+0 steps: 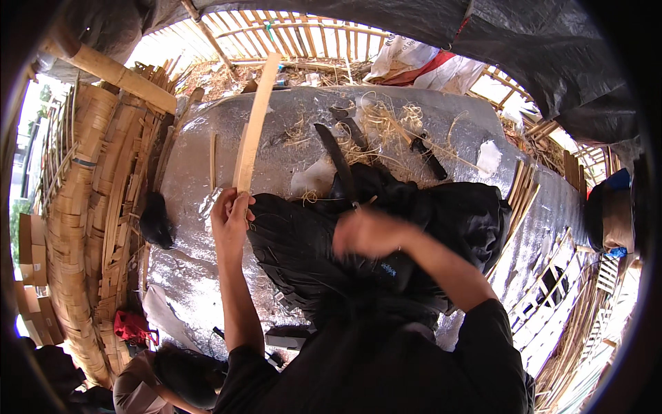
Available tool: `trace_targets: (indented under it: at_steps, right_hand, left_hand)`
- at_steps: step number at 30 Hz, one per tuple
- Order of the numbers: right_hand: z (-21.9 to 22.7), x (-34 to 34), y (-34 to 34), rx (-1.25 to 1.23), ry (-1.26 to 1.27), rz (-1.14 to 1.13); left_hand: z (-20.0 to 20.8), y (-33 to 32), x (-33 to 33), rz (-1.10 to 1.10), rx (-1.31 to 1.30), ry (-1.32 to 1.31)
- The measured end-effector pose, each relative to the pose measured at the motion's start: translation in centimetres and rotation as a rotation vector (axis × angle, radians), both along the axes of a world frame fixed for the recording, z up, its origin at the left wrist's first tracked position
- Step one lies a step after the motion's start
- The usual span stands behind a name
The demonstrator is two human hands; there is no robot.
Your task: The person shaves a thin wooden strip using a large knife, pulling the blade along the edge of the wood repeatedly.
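My left hand (pixel 230 215) grips the lower end of a long flat bamboo strip (pixel 254 121), which stands nearly upright and leans away from me. My right hand (pixel 365 233) is blurred, fingers closed, above a black cloth bundle (pixel 386 221) on my lap; whether it holds something I cannot tell. A long dark blade (pixel 336 160) rises from just above that hand over the silver mat (pixel 200 165). Pale bamboo shavings (pixel 379 124) are scattered on the mat beyond it.
Stacks of curved bamboo strips (pixel 89 207) lie along the left. A thick bamboo pole (pixel 110 69) crosses the upper left. A bamboo lattice wall (pixel 303 31) stands behind, black sheeting (pixel 538 48) hangs overhead. Slatted bamboo pieces (pixel 552 290) lie at right. Another person (pixel 158 379) crouches lower left.
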State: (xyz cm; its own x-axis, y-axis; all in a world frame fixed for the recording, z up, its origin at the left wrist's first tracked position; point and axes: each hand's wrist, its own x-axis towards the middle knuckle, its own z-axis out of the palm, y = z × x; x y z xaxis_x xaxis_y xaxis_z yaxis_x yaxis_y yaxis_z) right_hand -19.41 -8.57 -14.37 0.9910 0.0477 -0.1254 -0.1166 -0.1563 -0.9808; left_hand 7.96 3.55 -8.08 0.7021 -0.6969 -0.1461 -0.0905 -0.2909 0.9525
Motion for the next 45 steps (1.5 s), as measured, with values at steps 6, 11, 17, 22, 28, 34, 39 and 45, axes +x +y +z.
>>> trace_targets:
  at_steps: [6,11,17,22,28,34,39,45]
  right_hand:
    - [-3.2,-4.1,-12.7,-0.687,0.217,-1.291]
    - [3.2,1.9,-3.7,-0.541,-0.228,-0.900]
    - [0.9,5.7,-1.1,-0.443,-0.300,-1.028]
    - [-1.0,5.0,-2.0,-0.482,-0.334,-1.048]
    - [-4.1,5.5,-1.8,-0.544,-0.287,-0.966]
    - [-7.9,4.6,-0.7,-0.627,-0.337,-0.912]
    - [-13.2,-1.3,-0.1,-0.547,0.157,-1.066]
    - [-15.5,-0.1,1.2,-0.861,0.353,-0.861]
  left_hand:
    - [3.9,-3.5,-2.1,-0.121,-0.282,0.127]
    - [5.9,-9.2,-4.4,-0.217,-0.758,0.287]
    - [2.7,-10.0,-6.8,-0.358,-0.766,0.232]
    - [5.0,-8.5,-2.7,-0.220,-0.921,0.094]
    - [15.8,-8.8,-1.2,-0.025,-1.134,0.156]
    - [14.4,-7.0,-3.0,-0.168,-0.950,0.312]
    - [14.7,-5.6,-5.3,-0.194,-1.082,0.207]
    - [15.4,-7.2,-6.0,-0.256,-1.123,0.180]
